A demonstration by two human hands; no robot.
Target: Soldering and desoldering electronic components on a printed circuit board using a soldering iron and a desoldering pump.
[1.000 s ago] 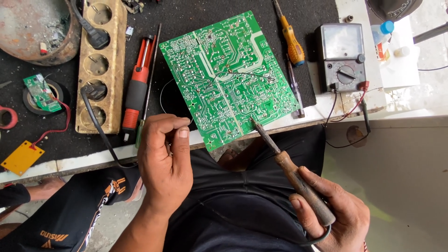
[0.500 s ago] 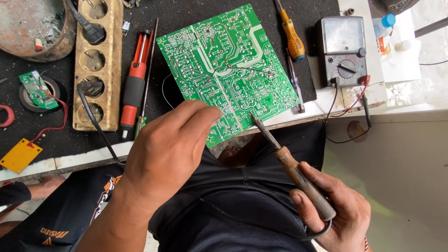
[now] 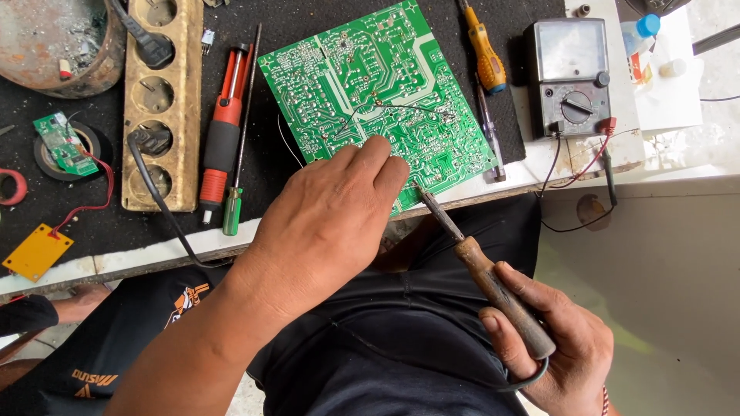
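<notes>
A green circuit board (image 3: 370, 85) lies solder side up on a black mat, its lower corner over the table edge. My left hand (image 3: 324, 223) reaches onto the board's lower part, fingertips bunched together against it; anything thin between them is hidden. My right hand (image 3: 551, 347), low over my lap, grips the wooden handle of a soldering iron (image 3: 478, 266). The iron's metal tip touches the board's lower edge just right of my left fingertips.
A grey analogue multimeter (image 3: 569, 77) with leads sits right of the board, beside an orange screwdriver (image 3: 486, 58). To the left lie a red desoldering pump (image 3: 222, 139), a green-handled screwdriver (image 3: 233, 208), a wooden socket strip (image 3: 162, 100) and a small green board (image 3: 63, 142).
My left hand has moved up from the table edge onto the board, its fingertips now beside the iron's tip. The iron has held almost still.
</notes>
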